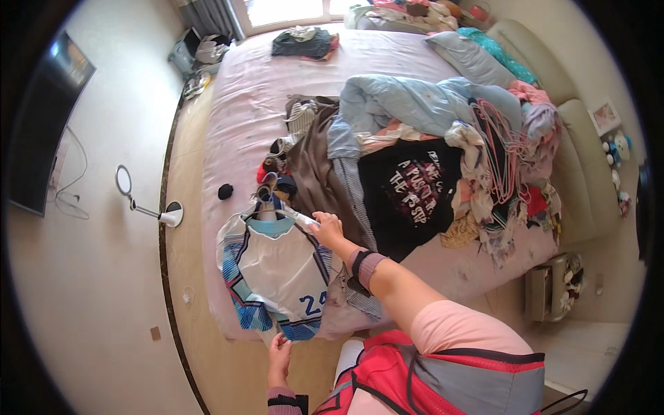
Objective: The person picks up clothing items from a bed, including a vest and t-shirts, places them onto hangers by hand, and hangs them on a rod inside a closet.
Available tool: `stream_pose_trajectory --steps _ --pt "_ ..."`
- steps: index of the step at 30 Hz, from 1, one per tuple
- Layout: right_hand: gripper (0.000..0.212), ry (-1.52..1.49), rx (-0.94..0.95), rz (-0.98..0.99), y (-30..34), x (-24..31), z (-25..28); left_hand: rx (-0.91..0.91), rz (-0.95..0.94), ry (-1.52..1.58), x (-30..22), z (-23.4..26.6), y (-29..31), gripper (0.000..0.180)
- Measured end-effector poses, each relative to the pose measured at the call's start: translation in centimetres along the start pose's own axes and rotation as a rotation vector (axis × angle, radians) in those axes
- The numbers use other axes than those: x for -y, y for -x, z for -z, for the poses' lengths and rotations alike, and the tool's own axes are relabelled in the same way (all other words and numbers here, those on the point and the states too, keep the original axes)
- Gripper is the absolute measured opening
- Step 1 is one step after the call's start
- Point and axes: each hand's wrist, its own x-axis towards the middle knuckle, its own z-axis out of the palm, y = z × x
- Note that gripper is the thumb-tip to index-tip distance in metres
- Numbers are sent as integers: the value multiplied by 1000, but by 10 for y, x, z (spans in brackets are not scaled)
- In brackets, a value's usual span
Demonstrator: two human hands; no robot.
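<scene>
A white and blue sports jersey (271,266) lies front up at the near left corner of the bed, its light blue collar toward the far side. A clothes hanger (265,196) shows its hook above the collar; most of its frame is hidden by cloth. My right hand (328,229) reaches across from the right, its fingers closed on the jersey's right shoulder. At the bottom hem, my left hand (279,351) has its fingers pinched together at the edge of the cloth.
Beyond my right hand, a brown garment (321,169), a black printed shirt (409,197) and a light blue quilt (408,104) are heaped. Pink hangers (499,149) lie at the right. A small black item (225,191) rests near the bed's left edge; a white lamp (171,214) stands beyond it.
</scene>
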Motion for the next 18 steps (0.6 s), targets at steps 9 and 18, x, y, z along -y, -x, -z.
stream_pose_trajectory --steps 9,18 --pt "18 -205 -457 -200 33 -166 96 109 -14 -35 -42 -30 6 54" --pt "55 -57 -570 -456 22 -287 210 206 -69 -114 -75 -70 23 52"
